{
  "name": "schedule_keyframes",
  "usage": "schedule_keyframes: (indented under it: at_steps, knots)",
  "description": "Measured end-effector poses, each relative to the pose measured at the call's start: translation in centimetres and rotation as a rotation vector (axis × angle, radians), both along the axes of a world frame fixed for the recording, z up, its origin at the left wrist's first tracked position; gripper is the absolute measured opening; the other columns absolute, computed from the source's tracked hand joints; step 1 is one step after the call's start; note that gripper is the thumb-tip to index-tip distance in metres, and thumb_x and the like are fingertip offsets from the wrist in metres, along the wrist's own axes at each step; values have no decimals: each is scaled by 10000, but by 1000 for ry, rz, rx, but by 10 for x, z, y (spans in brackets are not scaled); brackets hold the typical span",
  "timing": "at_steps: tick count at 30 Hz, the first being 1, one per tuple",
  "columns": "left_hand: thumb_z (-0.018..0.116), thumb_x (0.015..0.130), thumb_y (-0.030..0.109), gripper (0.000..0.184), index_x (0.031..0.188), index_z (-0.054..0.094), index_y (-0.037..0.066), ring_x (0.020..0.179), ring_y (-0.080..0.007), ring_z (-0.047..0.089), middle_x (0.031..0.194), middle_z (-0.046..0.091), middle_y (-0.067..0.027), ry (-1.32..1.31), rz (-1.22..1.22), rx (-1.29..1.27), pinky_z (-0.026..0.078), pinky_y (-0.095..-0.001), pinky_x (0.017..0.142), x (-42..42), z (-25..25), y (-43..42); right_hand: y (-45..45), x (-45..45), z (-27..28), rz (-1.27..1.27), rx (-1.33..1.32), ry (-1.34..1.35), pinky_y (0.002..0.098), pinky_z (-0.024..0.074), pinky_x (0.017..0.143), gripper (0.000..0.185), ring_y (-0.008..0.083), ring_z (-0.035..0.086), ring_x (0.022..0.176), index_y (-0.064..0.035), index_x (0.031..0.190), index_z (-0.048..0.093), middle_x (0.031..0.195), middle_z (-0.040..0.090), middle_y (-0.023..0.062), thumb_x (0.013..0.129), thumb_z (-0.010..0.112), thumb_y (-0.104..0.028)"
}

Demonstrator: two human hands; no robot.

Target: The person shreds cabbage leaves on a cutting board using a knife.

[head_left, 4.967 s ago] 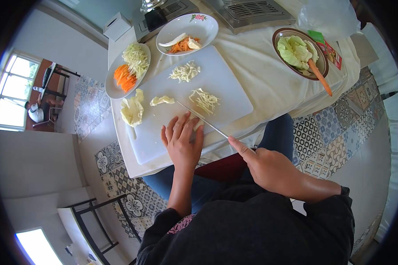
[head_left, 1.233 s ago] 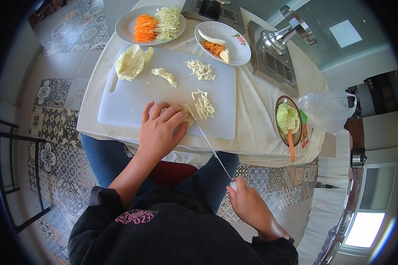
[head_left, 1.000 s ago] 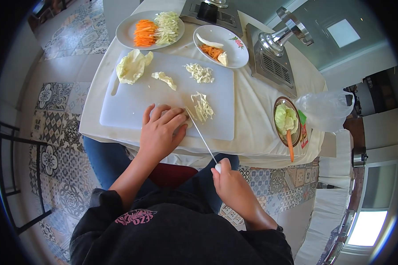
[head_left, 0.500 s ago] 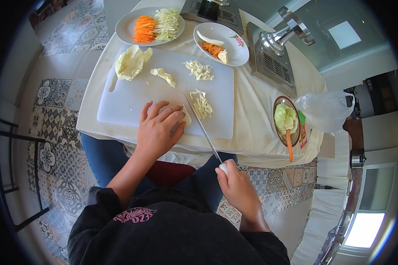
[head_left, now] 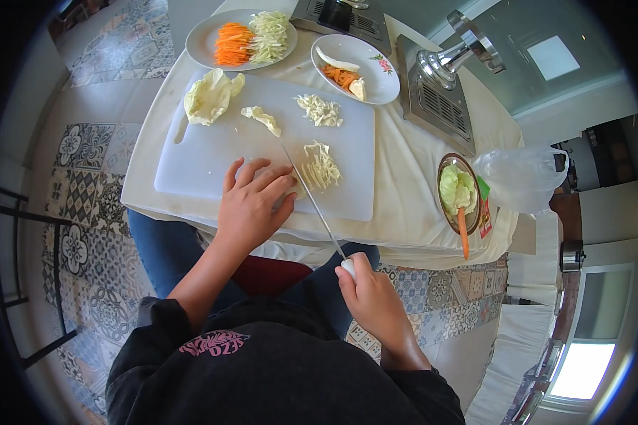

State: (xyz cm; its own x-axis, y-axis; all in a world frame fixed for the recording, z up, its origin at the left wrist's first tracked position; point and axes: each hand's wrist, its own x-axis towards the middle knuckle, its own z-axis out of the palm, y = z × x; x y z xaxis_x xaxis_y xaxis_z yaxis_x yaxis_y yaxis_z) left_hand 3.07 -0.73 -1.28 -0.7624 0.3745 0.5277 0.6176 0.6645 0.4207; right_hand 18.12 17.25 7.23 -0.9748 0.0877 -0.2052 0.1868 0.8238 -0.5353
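One pale cream piece of cabbage [head_left: 301,190], mostly hidden, is covered near the centre of the frame by the fingertips of the left hand [head_left: 254,200], its exposed edge lying just right of them. It can be judged light, crisp yet pliable, a little slippery where moist and easily torn; it is best held from above, well back from the cut edge, with fingertips tucked. The left fingers are spread and bent over it; how firmly it is pressed cannot be told. Beside that edge, a long thin steel knife with a white handle [head_left: 316,205] is slanted, its handle enclosed by the curled fingers of the right hand [head_left: 373,296], lower right of centre. Right of the blade, thin pale cabbage shreds [head_left: 322,167] are gathered on a white rectangular plastic cutting board [head_left: 205,157]; farther out, a large curled pale-green cabbage leaf [head_left: 209,100] is seen at upper left.
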Motion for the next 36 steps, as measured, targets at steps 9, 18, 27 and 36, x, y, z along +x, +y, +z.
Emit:
schedule_keyframes:
  at_steps: [9, 18, 27, 36]
  knots:
    - [731, 819, 199, 244, 1061, 701, 187, 1212, -238, 566, 1193, 680, 42, -25, 2, -19, 326, -536, 1116, 0, 0, 0, -5, -3, -7, 12, 16, -29, 576, 485, 569, 297, 488, 633, 667, 12, 983, 435, 688, 641, 271, 1039, 505, -271]
    - [755, 791, 192, 242, 1032, 722, 197, 1189, -238, 565, 1163, 677, 52, -15, 32, 26, 327, -529, 1112, 3, 1, 2, 3, 10, -4, 16, 16, -110, 574, 485, 578, 296, 497, 632, 661, 23, 1018, 438, 674, 629, 293, 1035, 505, -265]
    - [771, 782, 194, 257, 1037, 746, 210, 1145, -222, 585, 1120, 693, 57, 3, 19, 45, 330, -512, 1111, 2, -4, 1, 9, 12, 14, 14, -1, -207, 585, 472, 600, 297, 512, 626, 681, 26, 1063, 441, 688, 628, 306, 1033, 507, -262]
    - [770, 781, 183, 230, 1009, 751, 197, 1145, -215, 586, 1125, 694, 57, -3, 15, 64, 331, -512, 1113, 2, -3, 1, -4, -25, -3, 43, 8, -118, 575, 488, 587, 311, 505, 632, 676, 59, 1030, 433, 689, 632, 308, 1036, 495, -246]
